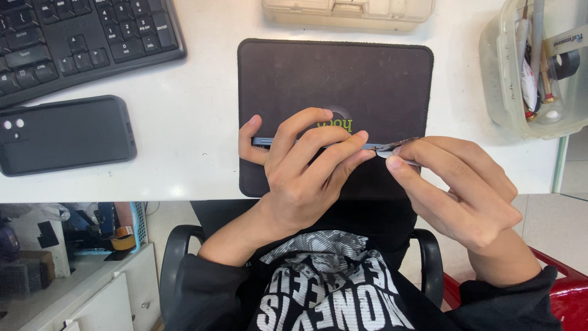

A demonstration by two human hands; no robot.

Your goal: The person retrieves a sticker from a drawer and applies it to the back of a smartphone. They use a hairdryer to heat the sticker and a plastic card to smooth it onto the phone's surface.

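My left hand [300, 168] grips a thin blue phone [262, 141] held on its edge above a dark mouse mat [288, 73]; the thumb rests on its left end and the fingers wrap over the top. My right hand [456, 187] pinches a small metal tool [398, 146], like tweezers, whose tip touches the phone's right end. Most of the phone is hidden behind my fingers.
A black phone in a case [64, 135] lies face down at the left, below a black keyboard [79, 40]. A clear plastic tub of tools [539, 67] stands at the right, a beige plastic box [349, 12] at the back. The white desk edge [122, 190] runs below.
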